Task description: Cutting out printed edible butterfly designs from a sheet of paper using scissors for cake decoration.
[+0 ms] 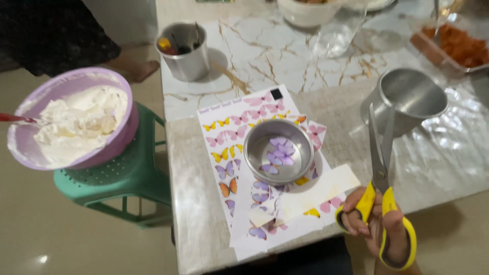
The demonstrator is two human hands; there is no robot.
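Observation:
My right hand grips yellow-handled scissors at the table's near right edge, blades shut and pointing away from me. Just left of the hand lies a white sheet printed with coloured butterflies, with cut strips of white paper on top. A small round metal bowl stands on the sheet and holds several cut-out purple butterflies. My left hand is out of view.
A purple bowl of white cream sits on a green plastic stool left of the marble table. A steel cup with tools, a tilted steel pot, a tray of orange food and a person's foot are nearby.

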